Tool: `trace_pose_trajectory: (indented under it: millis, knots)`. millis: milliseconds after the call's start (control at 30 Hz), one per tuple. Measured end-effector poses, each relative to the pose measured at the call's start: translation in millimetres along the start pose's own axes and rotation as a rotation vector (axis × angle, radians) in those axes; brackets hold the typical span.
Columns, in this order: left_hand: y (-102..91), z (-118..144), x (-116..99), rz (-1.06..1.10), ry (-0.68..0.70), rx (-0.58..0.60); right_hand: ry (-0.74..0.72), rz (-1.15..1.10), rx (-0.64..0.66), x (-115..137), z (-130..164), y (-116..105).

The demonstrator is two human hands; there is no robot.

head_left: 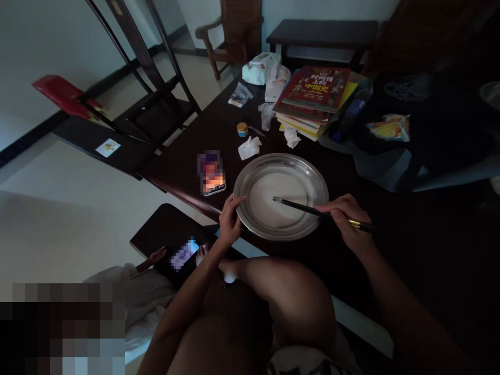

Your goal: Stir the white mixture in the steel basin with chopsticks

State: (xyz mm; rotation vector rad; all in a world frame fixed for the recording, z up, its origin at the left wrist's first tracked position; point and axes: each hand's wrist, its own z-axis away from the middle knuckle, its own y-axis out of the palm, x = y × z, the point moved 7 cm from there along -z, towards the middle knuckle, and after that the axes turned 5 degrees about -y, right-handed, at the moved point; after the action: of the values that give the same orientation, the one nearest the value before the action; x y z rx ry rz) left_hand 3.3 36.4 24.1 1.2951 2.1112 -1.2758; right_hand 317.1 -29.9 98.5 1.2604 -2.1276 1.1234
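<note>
At table's edge, left hand (229, 221) grips plate (250, 169) rim; right hand (346, 213) pinches chopsticks (300, 207).

Beyond your work you see a stack of books (312, 99), crumpled tissues (249, 147), a small jar (242, 128), a phone (211, 172) and a wooden chair (230, 31).

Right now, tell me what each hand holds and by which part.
The right hand grips the chopsticks near their gold-banded top end. The left hand holds the metal plate by its near-left rim.

dark table (219, 135) | metal plate (253, 179) | phone (211, 172) | books (314, 94) | tissues (249, 147)
</note>
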Motion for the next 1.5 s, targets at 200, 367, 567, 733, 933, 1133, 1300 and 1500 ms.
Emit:
trace_pose_trajectory:
  millis: [200,367,567,733,933,1133,1300,1500]
  knots:
    - [-0.9,-0.9,-2.5,0.013,0.012,-0.002,-0.024,-0.042,0.065,1.0,0.4,6.6]
    - [-1.9,-1.8,-6.6,0.029,0.053,-0.024,-0.041,-0.014,0.001,1.5,-0.4,1.7]
    - [-1.2,-1.9,-6.1,-0.004,0.037,-0.014,-0.043,-0.01,0.065,2.0,-0.3,6.4]
    - [0.0,-1.5,-2.7,-0.017,0.001,0.008,0.005,-0.011,-0.032,-0.9,0.4,-0.6]
    - [-1.3,-1.5,-5.1,0.004,0.039,-0.015,-0.055,0.005,0.059,1.2,-0.3,5.9]
    - [0.5,-0.8,-1.9,-0.04,-0.001,-0.001,-0.017,-0.003,0.004,-0.2,-0.2,1.3]
    - [0.2,-0.5,-1.7,-0.045,0.007,-0.01,-0.036,0.022,0.028,2.3,-0.5,3.8]
    - [0.8,-1.1,-1.8,-0.016,0.014,0.001,-0.009,-0.011,0.024,-1.7,1.5,3.9]
